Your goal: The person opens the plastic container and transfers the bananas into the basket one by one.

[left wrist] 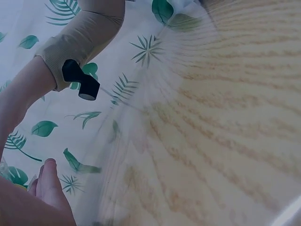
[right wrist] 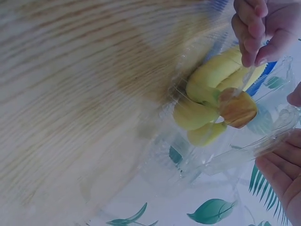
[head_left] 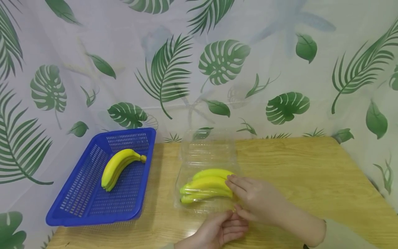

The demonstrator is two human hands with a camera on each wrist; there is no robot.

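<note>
A clear plastic clamshell box (head_left: pixel 178 204) lies on the table with its lid (head_left: pixel 208 147) raised at the back. Inside it is a bunch of yellow bananas (head_left: pixel 205 186), its brown stem end (right wrist: pixel 239 108) facing the right side. At the front edge my left hand (head_left: pixel 222 228) has curled fingers; in the right wrist view that left hand (right wrist: pixel 268 28) pinches the box's thin rim between thumb and fingers. My right hand (head_left: pixel 261 197) reaches across the box's right side, with straight fingers touching beside the stem end. In the right wrist view, the right hand (right wrist: pixel 284 169) is partly cut off.
To the left stands a blue plastic basket (head_left: pixel 144 193) with another bunch of bananas (head_left: pixel 119 167) in it. The wooden table (head_left: pixel 304 166) meets a leaf-print cloth (head_left: pixel 186 86) at the back. A black strap mount (left wrist: pixel 82 80) is on the right sleeve.
</note>
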